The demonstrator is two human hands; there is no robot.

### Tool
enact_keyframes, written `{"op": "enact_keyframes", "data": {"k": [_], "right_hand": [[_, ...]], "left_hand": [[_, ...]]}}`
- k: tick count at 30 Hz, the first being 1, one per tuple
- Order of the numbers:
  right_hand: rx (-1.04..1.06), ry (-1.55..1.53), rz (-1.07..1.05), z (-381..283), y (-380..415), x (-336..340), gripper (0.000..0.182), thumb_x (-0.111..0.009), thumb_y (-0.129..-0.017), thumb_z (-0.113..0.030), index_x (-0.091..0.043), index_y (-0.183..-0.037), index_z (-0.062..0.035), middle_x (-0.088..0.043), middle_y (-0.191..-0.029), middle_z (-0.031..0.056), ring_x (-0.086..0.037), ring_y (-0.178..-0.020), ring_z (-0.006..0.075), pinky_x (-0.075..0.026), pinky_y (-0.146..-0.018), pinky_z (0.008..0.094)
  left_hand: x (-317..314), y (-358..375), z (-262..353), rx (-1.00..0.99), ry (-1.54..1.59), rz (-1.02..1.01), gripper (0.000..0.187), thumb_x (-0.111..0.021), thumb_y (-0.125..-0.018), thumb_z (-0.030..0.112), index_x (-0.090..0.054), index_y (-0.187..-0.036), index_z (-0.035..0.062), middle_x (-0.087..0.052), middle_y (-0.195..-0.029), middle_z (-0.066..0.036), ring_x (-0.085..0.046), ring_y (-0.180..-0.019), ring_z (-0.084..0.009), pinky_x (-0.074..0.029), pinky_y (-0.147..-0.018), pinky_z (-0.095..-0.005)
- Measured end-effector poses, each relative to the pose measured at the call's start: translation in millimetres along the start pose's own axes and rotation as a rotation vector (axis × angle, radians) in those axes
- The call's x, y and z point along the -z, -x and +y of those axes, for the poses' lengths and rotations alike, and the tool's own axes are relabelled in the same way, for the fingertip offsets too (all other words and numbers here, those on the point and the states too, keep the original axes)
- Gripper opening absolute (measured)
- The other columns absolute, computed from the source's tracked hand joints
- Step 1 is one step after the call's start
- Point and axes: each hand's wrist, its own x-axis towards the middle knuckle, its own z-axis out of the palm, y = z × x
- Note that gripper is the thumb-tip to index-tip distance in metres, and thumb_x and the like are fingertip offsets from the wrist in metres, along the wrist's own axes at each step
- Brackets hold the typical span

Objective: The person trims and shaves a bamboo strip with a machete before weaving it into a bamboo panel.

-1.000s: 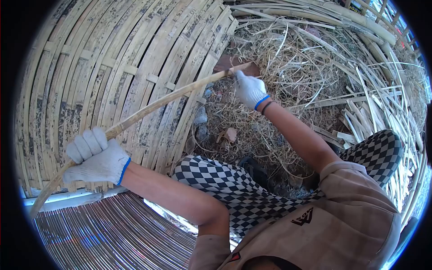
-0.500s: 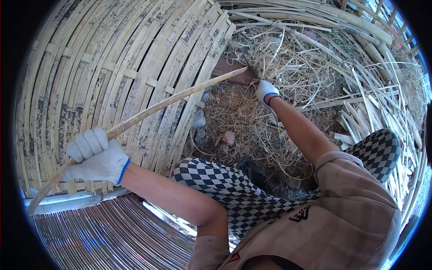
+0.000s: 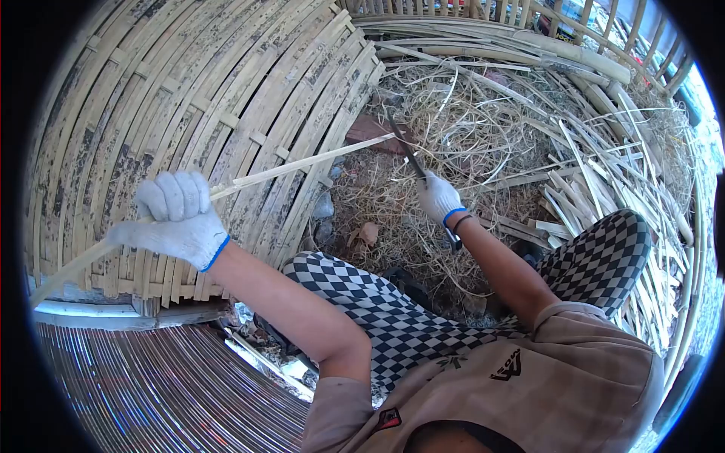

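My left hand (image 3: 177,219), in a white knit glove with a blue cuff, is wrapped round a long pale bamboo strip (image 3: 302,162). The strip runs from the lower left up toward the right, its thin tip over a reddish-brown block (image 3: 366,132) on the ground. In a matching glove, my right hand (image 3: 440,198) is closed on a long knife. Its dark knife blade (image 3: 406,147) slants up and left, crossing beside the strip's tip. The end of the handle shows below the glove near the wrist.
A woven bamboo panel (image 3: 219,90) rises on the left. Thin shavings (image 3: 483,128) cover the ground ahead, with split bamboo pieces (image 3: 581,200) piled at right. Long bamboo poles (image 3: 513,45) lie along the back before a slatted fence. A ribbed mat-like surface (image 3: 158,377) is at lower left.
My right hand has drawn back toward my body, bringing the knife blade upright into clearer view. My left hand has shifted slightly right, and the strip has turned, showing a paler side.
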Motion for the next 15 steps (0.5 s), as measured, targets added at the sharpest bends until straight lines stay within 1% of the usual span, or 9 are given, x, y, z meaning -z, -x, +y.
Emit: {"op": "enact_keyframes", "data": {"k": [1,4,6,7,9,10,12,13,15], "right_hand": [[0.062,0.031,0.01,-15,2,7,0.034,-0.054,-0.1,-0.03,-0.058,-0.124,-0.0064,-0.072,-0.095,0.0233,-0.069,-0.09,0.0443,-0.055,-0.08,0.0531],[0.253,0.091,0.048,-51,3,20,0.031,-0.055,-0.099,-0.027,-0.056,-0.123,-0.0077,-0.072,-0.091,0.0203,-0.07,-0.087,0.0414,-0.055,-0.077,0.052],[0.383,0.093,0.08,-66,5,25,0.028,-0.055,-0.098,-0.025,-0.056,-0.121,-0.0091,-0.072,-0.09,0.0192,-0.071,-0.086,0.0388,-0.056,-0.076,0.0508],[0.395,0.109,0.075,-64,1,21,0.028,-0.055,-0.098,-0.025,-0.056,-0.121,-0.0091,-0.072,-0.09,0.0192,-0.071,-0.086,0.0382,-0.056,-0.076,0.0503],[0.42,0.14,0.065,-58,-13,8,0.028,-0.055,-0.098,-0.024,-0.055,-0.121,-0.0091,-0.072,-0.09,0.0194,-0.071,-0.087,0.037,-0.056,-0.075,0.0494],[0.391,0.12,0.079,-49,-22,-2,0.03,-0.057,-0.095,-0.023,-0.059,-0.121,-0.0065,-0.073,-0.093,0.0198,-0.072,-0.091,0.0373,-0.057,-0.077,0.0475],[0.213,0.178,0.033,-5,-68,-43,0.032,-0.059,-0.093,-0.022,-0.061,-0.12,-0.005,-0.074,-0.096,0.0195,-0.072,-0.094,0.0375,-0.057,-0.08,0.0471],[0.126,0.209,0.012,12,-89,-50,0.032,-0.06,-0.092,-0.021,-0.063,-0.12,-0.0042,-0.074,-0.097,0.0194,-0.072,-0.096,0.0376,-0.058,-0.081,0.0469],[0.06,0.23,-0.062,21,-108,-45,0.03,-0.062,-0.09,-0.019,-0.065,-0.115,-0.0034,-0.075,-0.1,0.0194,-0.072,-0.099,0.0377,-0.058,-0.084,0.0466]], "left_hand": [[-2,1,-1,-0.001,-0.005,-0.015,0.079,-0.024,-0.085,0.093,-0.024,-0.052,0.0217,-0.022,-0.043,0.005,-0.013,-0.037,-0.0087,-0.01,-0.038,-0.0256],[-11,2,-2,-0.029,-0.062,0.034,0.078,-0.024,-0.087,0.091,-0.025,-0.052,0.0221,-0.023,-0.042,0.006,-0.013,-0.036,-0.0082,-0.01,-0.037,-0.0252],[-4,0,-1,0.001,-0.051,-0.031,0.079,-0.025,-0.084,0.094,-0.024,-0.052,0.0218,-0.021,-0.044,0.005,-0.014,-0.04,-0.0101,-0.009,-0.04,-0.0276],[0,-1,-1,0.017,-0.047,-0.062,0.079,-0.025,-0.083,0.095,-0.023,-0.053,0.0217,-0.02,-0.046,0.004,-0.014,-0.041,-0.011,-0.009,-0.041,-0.0288],[8,-5,-2,0.05,0.066,-0.159,0.079,-0.027,-0.082,0.095,-0.024,-0.052,0.0214,-0.021,-0.046,0.004,-0.015,-0.041,-0.0105,-0.009,-0.041,-0.0286],[10,-6,-3,0.066,0.123,-0.209,0.079,-0.028,-0.082,0.095,-0.025,-0.052,0.0212,-0.022,-0.046,0.004,-0.015,-0.041,-0.0103,-0.009,-0.041,-0.0285],[10,-6,-3,0.07,0.125,-0.205,0.079,-0.03,-0.082,0.095,-0.025,-0.052,0.021,-0.021,-0.046,0.004,-0.016,-0.041,-0.0099,-0.01,-0.041,-0.0283],[8,-5,-2,0.069,0.129,-0.203,0.08,-0.031,-0.082,0.094,-0.026,-0.052,0.0209,-0.02,-0.046,0.005,-0.016,-0.04,-0.0097,-0.01,-0.041,-0.0282],[0,0,-1,0.036,0.052,-0.124,0.08,-0.031,-0.081,0.095,-0.026,-0.052,0.0208,-0.019,-0.046,0.005,-0.015,-0.04,-0.0094,-0.011,-0.041,-0.0281]]}}
